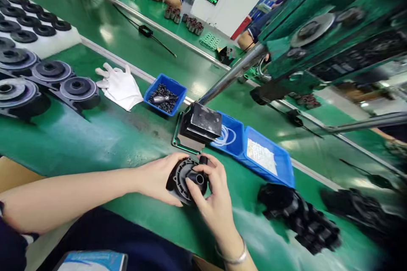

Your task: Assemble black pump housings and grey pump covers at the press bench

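Between my two hands is a round black plastic housing (184,184) with a ribbed rim and a short hollow spout, held just above the green bench. My left hand (159,180) wraps its left side, fingers behind and thumb at the top. From the right, my right hand (213,188) grips it, with thumb and fingers closed about the spout. A small black cylindrical piece (203,160) shows by the right fingers; whether it belongs to the housing I cannot tell. Just beyond stands the black block (203,120) of a press, on a metal base plate.
A green press head (318,38) overhangs the right side. Blue bins hold small black parts (163,98), clear tubing (226,135) and white pieces (262,156). White gloves (119,87) and round motor-like units (79,89) lie left; black parts (299,216) lie right. Co-workers sit across the conveyor.
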`<state>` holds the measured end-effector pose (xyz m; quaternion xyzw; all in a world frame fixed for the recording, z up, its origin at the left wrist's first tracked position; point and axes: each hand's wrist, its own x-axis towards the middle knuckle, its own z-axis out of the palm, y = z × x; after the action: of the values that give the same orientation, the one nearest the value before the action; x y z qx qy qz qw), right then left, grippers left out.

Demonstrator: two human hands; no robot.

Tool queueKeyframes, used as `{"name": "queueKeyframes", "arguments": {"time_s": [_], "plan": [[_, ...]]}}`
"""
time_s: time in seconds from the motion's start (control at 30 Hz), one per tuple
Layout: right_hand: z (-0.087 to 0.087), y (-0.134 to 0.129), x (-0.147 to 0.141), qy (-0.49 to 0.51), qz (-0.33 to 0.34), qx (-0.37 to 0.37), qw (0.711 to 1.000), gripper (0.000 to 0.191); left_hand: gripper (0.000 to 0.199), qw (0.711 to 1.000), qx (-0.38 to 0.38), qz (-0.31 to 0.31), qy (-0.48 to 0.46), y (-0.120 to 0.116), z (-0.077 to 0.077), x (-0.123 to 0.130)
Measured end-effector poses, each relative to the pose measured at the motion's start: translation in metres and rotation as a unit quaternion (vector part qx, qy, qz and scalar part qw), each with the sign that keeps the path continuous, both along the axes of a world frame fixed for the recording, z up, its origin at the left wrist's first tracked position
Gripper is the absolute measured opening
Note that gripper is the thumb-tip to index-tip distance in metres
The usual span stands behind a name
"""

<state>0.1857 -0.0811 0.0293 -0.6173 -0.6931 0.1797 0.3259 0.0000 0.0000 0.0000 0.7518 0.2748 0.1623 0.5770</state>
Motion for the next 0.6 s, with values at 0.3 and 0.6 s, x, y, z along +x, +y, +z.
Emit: {"name": "queueKeyframes", "arguments": {"time_s": [0.3,0.6], "plan": [[-0.0068,-0.0055,-0.0052,0.006,-0.046,0.052,0.998,0.025,0.103,1.0,-0.011,0.005,-0.004,-0.0008,0.0036,-0.0011],[-0.0063,-0.0075,-0.0071,-0.013,-0.058,0.045,0.997,0.025,0.102,1.0,-0.005,0.015,-0.018,-0.0012,0.0012,-0.0012]]}}
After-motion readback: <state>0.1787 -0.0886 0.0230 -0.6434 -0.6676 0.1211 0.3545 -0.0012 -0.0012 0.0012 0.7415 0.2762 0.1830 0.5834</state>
